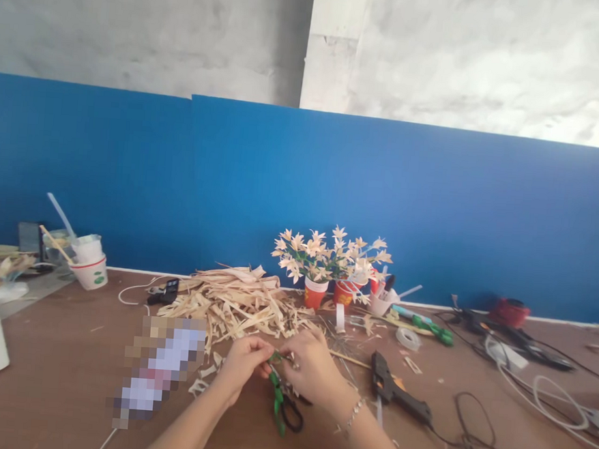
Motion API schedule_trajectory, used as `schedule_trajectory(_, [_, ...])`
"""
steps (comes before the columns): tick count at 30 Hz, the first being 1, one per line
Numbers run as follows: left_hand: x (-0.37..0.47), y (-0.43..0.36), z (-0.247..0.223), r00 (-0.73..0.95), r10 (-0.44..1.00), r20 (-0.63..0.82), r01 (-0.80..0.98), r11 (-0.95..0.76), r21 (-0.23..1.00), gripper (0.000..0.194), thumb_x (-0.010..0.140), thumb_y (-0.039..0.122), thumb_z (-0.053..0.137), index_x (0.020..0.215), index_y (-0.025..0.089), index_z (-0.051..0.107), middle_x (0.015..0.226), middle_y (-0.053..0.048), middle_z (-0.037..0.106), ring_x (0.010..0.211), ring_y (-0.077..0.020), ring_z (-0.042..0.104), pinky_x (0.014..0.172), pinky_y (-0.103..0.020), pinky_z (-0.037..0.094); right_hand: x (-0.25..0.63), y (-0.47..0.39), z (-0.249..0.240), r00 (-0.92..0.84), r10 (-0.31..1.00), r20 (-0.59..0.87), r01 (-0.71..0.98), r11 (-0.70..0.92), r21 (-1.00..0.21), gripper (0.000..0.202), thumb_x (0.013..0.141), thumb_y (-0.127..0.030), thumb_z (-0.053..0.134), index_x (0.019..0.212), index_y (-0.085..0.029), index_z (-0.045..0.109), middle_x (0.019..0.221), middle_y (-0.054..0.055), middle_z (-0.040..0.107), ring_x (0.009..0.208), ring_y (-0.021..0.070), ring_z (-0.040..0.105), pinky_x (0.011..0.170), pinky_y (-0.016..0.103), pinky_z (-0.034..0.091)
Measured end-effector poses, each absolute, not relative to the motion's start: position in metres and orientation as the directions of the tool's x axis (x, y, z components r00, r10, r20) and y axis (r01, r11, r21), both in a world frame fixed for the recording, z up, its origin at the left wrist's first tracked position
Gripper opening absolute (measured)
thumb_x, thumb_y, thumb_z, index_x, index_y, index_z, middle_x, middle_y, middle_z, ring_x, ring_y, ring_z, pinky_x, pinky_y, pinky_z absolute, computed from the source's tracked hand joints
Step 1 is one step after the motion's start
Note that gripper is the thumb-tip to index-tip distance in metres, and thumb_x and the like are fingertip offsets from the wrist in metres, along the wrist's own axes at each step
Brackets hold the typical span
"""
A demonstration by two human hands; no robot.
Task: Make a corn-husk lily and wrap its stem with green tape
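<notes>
Both hands are close together over the brown table point(54, 365). My left hand point(243, 363) is closed in a pinch on something small and green. My right hand point(310, 365) has its fingers bent around the same green piece, whose shape is too small to make out. Green-handled scissors point(278, 397) with a black loop lie just below and between the hands. Behind them spreads a pile of pale dry strips point(237, 299). Pale artificial flowers point(318, 253) stand in a red cup point(315, 294) and another red cup point(342, 292) beyond my right hand.
A black glue gun point(395, 388) lies right of my right hand, its cable running right among other cords point(470, 428). A tape roll point(408, 339) and green-handled tool point(433, 329) lie behind it. A white cup point(90, 271) stands back left; a pixelated object point(164, 365) lies left.
</notes>
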State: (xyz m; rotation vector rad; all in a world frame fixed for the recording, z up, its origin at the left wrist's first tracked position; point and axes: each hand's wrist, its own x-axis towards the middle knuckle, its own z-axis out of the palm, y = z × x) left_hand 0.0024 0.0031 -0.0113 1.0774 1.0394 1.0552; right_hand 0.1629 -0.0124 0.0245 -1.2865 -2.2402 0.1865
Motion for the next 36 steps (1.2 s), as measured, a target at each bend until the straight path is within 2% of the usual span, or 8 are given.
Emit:
schedule_trajectory(4, [0.001,0.002,-0.009,0.199,0.969,-0.15,-0.153,0.182,0.971,0.024,0.059,0.033,0.07,0.062,0.012,0.059,0.047,0.002,0.057,0.043,-0.0092,0.053,0.043,-0.019,0.04,0.164,-0.012,0.023,-0.404,0.822,0.401,0.75,0.549,-0.369,0.021,0.067,-0.005,0.051,0.073,-0.022,0.063,0.073,-0.001,0.066,0.077,0.0145,0.055,0.086,0.031,0.028])
schedule_trajectory(12, [0.0,0.002,-0.008,0.208,0.96,-0.187,-0.199,0.228,0.953,0.023,0.059,0.031,0.071,0.061,0.012,0.059,0.05,0.001,0.058,0.044,-0.0086,0.053,0.044,-0.019,0.039,0.164,-0.009,0.019,-0.361,0.867,0.344,0.735,0.491,-0.467,0.02,0.068,-0.008,0.05,0.072,-0.021,0.065,0.073,-0.001,0.067,0.076,0.0151,0.057,0.081,0.029,0.032])
schedule_trajectory(18, [0.002,0.0,-0.007,0.181,0.962,-0.204,-0.176,0.236,0.956,0.022,0.06,0.031,0.07,0.063,0.012,0.061,0.048,0.001,0.058,0.044,-0.0086,0.052,0.044,-0.019,0.039,0.158,-0.017,0.024,-0.387,0.832,0.399,0.803,0.516,-0.297,0.004,0.07,-0.017,0.057,0.07,-0.02,0.06,0.07,0.001,0.063,0.075,0.0158,0.053,0.086,0.032,0.028])
schedule_trajectory(22, [0.0,0.003,-0.008,0.198,0.964,-0.177,-0.128,0.205,0.97,0.025,0.059,0.035,0.071,0.064,0.012,0.061,0.047,0.001,0.059,0.045,-0.0104,0.053,0.046,-0.021,0.041,0.157,-0.017,0.023,-0.399,0.805,0.44,0.806,0.536,-0.251,0.01,0.071,-0.012,0.054,0.066,-0.019,0.058,0.066,0.001,0.061,0.073,0.015,0.052,0.09,0.033,0.027])
schedule_trajectory(27, [-0.005,0.007,-0.005,0.244,0.969,-0.048,0.005,0.048,0.999,0.024,0.063,0.036,0.068,0.065,0.013,0.063,0.047,0.0,0.061,0.045,-0.0131,0.055,0.048,-0.025,0.044,0.16,-0.011,0.02,-0.321,0.849,0.42,0.736,0.503,-0.453,0.015,0.066,-0.008,0.052,0.061,-0.018,0.061,0.064,0.0,0.063,0.07,0.0142,0.054,0.089,0.034,0.031])
schedule_trajectory(30, [-0.007,0.006,-0.001,0.285,0.958,-0.002,0.024,-0.006,1.0,0.02,0.064,0.034,0.067,0.066,0.014,0.064,0.049,0.0,0.06,0.045,-0.0136,0.055,0.05,-0.026,0.045,0.165,-0.009,0.021,-0.291,0.932,0.215,0.595,0.352,-0.722,0.01,0.064,-0.012,0.054,0.063,-0.016,0.063,0.062,0.0,0.063,0.061,0.0128,0.054,0.068,0.027,0.04])
schedule_trajectory(32, [-0.008,0.004,0.001,0.327,0.945,0.021,0.008,-0.025,1.0,0.018,0.064,0.033,0.067,0.067,0.015,0.063,0.05,0.0,0.06,0.047,-0.0136,0.056,0.052,-0.026,0.045,0.17,-0.008,0.023,-0.327,0.945,0.029,0.426,0.175,-0.888,0.006,0.062,-0.017,0.058,0.064,-0.015,0.063,0.058,0.0,0.062,0.054,0.0113,0.052,0.055,0.023,0.039])
schedule_trajectory(36, [-0.006,-0.002,0.002,0.389,0.92,0.049,-0.047,-0.034,0.998,0.019,0.066,0.033,0.066,0.066,0.016,0.06,0.054,0.002,0.058,0.05,-0.0122,0.055,0.053,-0.024,0.044,0.176,-0.007,0.027,-0.471,0.865,-0.172,0.136,-0.121,-0.983,0.015,0.056,-0.024,0.066,0.064,-0.013,0.061,0.055,-0.001,0.062,0.051,0.0107,0.054,0.053,0.022,0.04])
